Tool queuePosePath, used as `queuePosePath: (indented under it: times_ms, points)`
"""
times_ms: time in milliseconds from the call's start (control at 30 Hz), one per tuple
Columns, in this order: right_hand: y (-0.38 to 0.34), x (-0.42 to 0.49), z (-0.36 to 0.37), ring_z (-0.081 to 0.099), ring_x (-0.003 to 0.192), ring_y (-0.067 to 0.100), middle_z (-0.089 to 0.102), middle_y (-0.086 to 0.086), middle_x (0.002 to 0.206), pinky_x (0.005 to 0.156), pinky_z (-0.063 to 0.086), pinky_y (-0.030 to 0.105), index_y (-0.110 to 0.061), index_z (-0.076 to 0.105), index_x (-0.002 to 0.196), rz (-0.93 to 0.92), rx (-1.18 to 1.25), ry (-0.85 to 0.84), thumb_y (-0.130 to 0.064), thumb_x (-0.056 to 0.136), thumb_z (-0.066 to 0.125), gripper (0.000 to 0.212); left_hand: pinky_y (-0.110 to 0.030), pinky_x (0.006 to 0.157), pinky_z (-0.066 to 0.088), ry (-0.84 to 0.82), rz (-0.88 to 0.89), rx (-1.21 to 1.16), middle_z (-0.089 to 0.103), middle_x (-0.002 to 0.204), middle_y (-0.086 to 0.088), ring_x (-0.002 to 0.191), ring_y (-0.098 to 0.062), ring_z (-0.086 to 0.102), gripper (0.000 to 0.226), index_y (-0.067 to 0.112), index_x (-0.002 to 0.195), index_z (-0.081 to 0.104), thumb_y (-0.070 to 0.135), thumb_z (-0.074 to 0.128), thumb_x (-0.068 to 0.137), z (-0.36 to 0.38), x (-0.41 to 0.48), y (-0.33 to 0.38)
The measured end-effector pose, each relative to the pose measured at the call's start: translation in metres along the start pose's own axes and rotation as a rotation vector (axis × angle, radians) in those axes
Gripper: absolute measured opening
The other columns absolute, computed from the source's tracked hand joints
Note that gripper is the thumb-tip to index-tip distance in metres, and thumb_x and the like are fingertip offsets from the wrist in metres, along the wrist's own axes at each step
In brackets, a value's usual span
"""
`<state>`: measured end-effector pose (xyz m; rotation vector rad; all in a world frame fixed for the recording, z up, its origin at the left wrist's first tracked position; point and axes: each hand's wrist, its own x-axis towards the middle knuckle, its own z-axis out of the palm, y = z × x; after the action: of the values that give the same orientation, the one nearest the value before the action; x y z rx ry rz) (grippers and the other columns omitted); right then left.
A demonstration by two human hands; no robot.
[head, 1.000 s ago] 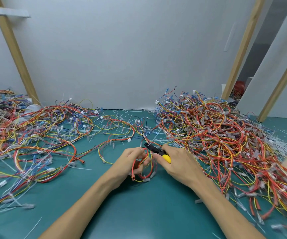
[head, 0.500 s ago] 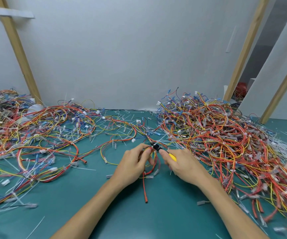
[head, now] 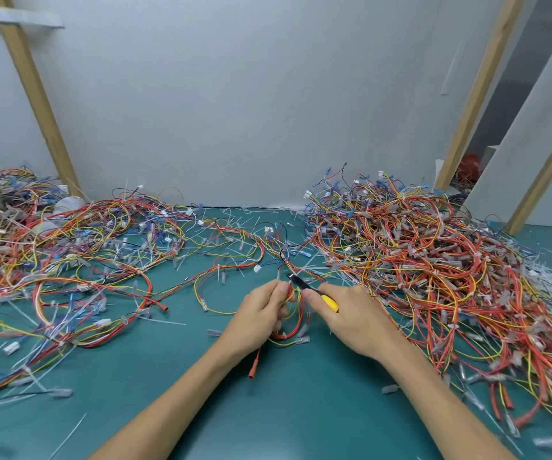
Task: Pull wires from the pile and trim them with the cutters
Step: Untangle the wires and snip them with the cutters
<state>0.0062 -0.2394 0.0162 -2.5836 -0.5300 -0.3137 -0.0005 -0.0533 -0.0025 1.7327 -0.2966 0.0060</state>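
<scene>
The fingers (head: 281, 291) of the left hand (head: 261, 315) are pressed together, pinching a looped red-and-yellow wire bundle (head: 296, 327) near its top. The right hand (head: 350, 318) curls round the yellow-handled cutters (head: 306, 287), whose black nose points up and left, right at the pinch. Whether the blades are parted or closed is too small to tell.

To trim cleanly, I would hold the loop taut and set the blades just beside the left fingertips without touching them. The blades should take only the piece meant to go, not a neighbouring strand. One loose end with a red terminal (head: 253, 373) trails onto the tabletop (head: 301, 419) below the left wrist and may snag if the bundle is lifted.

The pile (head: 417, 254) of tangled harnesses rises just right of the right hand. A flatter spread of wires (head: 69, 260) covers the left side. White offcuts (head: 548, 277) gather at the pile's far right edge. The tabletop is teal, backed by a white wall panel (head: 251, 94) and leaning wooden posts (head: 35, 94).
</scene>
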Motion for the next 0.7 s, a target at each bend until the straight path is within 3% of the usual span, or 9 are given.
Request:
queuePosePath:
  times_ms: [133,300,500,633,700]
  points:
    - [-0.0023,-0.0004,0.0028,0.052,0.075,0.014,0.056,-0.009,0.077,0.067,0.045,0.039,-0.031,0.05,0.085,-0.024,-0.033,0.023,-0.076,0.087,0.026,0.051,-0.014,0.044,0.026,0.013,0.007,-0.05,0.036,0.048,0.014,0.046,-0.003,0.026,0.032,0.006,0.085,0.046,0.026,0.033,0.106,0.0005,-0.0011,0.0003]
    - [-0.0025,-0.0014,0.0045,0.054,0.084,0.013,0.057,-0.011,0.089,0.073,0.047,0.039,-0.032,0.05,0.094,-0.031,-0.019,0.002,-0.077,0.086,0.023,0.053,-0.015,0.043,0.025,-0.004,0.016,-0.089,0.031,0.051,0.014,0.047,-0.003,0.023,0.03,0.003,0.088,0.045,0.024,0.031,0.106,0.001,-0.0032,0.0043]
    - [-0.001,-0.0018,0.0025,0.051,0.071,0.013,0.052,-0.011,0.073,0.061,0.041,0.035,-0.034,0.038,0.075,-0.032,-0.066,-0.008,-0.075,0.088,0.025,0.045,-0.013,0.043,0.026,-0.009,0.005,-0.084,0.034,0.049,0.015,0.046,-0.002,0.025,0.03,0.002,0.09,0.045,0.023,0.031,0.106,0.0014,-0.0032,0.004]
    - [-0.0007,-0.0015,0.0021,0.051,0.066,0.018,0.052,-0.007,0.065,0.055,0.036,0.035,-0.025,0.043,0.075,-0.019,-0.131,0.02,-0.074,0.089,0.027,0.054,-0.014,0.043,0.026,-0.007,-0.003,-0.073,0.034,0.049,0.014,0.046,-0.002,0.025,0.03,0.003,0.088,0.045,0.023,0.031,0.106,0.0009,-0.0026,0.0029]
    - [-0.0007,-0.0011,0.0011,0.052,0.065,0.021,0.052,-0.007,0.063,0.057,0.041,0.035,-0.024,0.044,0.075,-0.013,-0.143,0.031,-0.075,0.088,0.026,0.056,-0.014,0.043,0.026,-0.008,-0.005,-0.06,0.034,0.049,0.015,0.046,-0.003,0.025,0.03,0.005,0.086,0.044,0.024,0.032,0.106,0.001,-0.0025,0.0024]
